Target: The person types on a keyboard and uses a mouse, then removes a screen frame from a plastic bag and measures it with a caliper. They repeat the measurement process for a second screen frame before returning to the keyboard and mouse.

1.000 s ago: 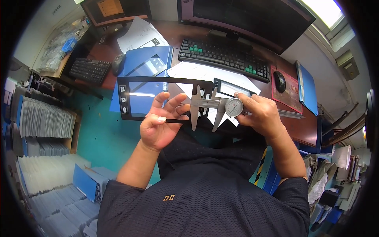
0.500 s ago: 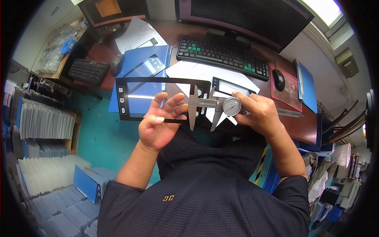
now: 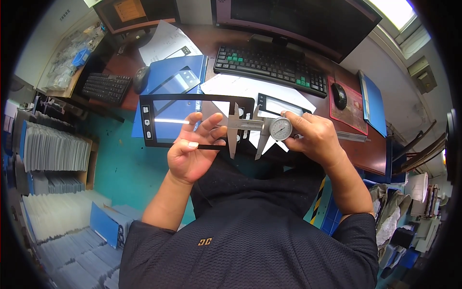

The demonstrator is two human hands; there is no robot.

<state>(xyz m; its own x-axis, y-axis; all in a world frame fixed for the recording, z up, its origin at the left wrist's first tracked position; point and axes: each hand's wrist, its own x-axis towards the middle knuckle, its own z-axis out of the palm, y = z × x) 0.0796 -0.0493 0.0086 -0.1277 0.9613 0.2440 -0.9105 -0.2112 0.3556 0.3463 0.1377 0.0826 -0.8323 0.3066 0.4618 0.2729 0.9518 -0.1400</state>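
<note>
My left hand (image 3: 192, 156) holds a black-framed glass panel (image 3: 148, 120) with a see-through middle. Its thumb overlaps the near edge, while the curled fingers show through the glass from underneath. In my right hand (image 3: 315, 137) is a dial caliper (image 3: 280, 129), with a round white dial and metal jaws. The fingers wrap round the caliper beside its dial. Its jaws are apart and lie at the panel's right end, one over the black border and the other near the outer edge; exact contact cannot be made out.
A smaller black-framed panel (image 3: 279, 107) lies on white papers (image 3: 236, 85) beyond the caliper. Another panel (image 3: 178, 83) rests on a blue folder (image 3: 163, 67). Behind them are a black keyboard (image 3: 269, 70) and monitor (image 3: 298, 24); a mouse (image 3: 339, 96) sits on a red pad.
</note>
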